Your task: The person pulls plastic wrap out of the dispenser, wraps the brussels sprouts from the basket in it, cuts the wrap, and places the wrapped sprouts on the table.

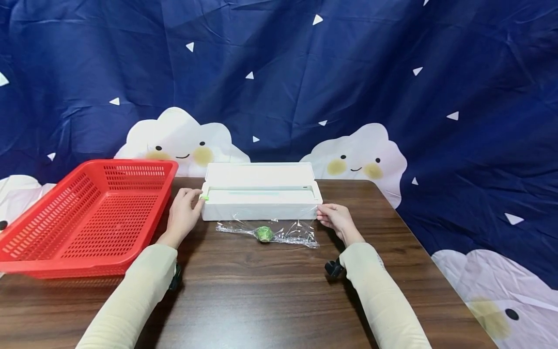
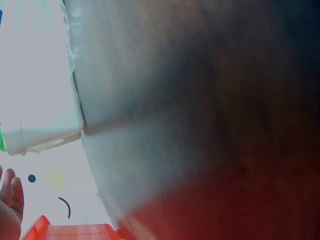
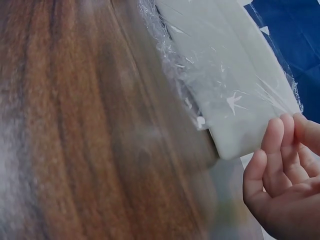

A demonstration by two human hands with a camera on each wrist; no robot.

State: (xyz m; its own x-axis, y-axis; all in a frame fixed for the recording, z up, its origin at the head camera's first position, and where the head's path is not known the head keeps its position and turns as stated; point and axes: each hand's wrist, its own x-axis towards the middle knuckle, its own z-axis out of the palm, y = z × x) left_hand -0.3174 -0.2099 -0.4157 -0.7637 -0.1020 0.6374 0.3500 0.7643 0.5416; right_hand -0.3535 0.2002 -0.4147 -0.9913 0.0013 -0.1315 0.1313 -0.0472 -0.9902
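A long white cling film dispenser (image 1: pixel 259 211) stands on the table with its lid (image 1: pixel 261 174) raised. At its left end, the thumb and forefinger of my left hand (image 1: pixel 182 213) pinch a small green slider (image 1: pixel 205 198). My right hand (image 1: pixel 337 220) is at the front right corner, its fingertips pinching the edge of clear cling film (image 3: pixel 232 75). That film lies over the front of the box. Before the dispenser, a small green vegetable (image 1: pixel 264 234) like a broccoli floret lies wrapped in film (image 1: pixel 298 237) with twisted ends.
On the left stands a red plastic basket (image 1: pixel 164 213) with slotted walls. The dark wooden table (image 1: pixel 253 295) runs beneath everything, its edge slanting away on the right. Behind hangs a blue cloth (image 1: pixel 279 63) with clouds and triangles.
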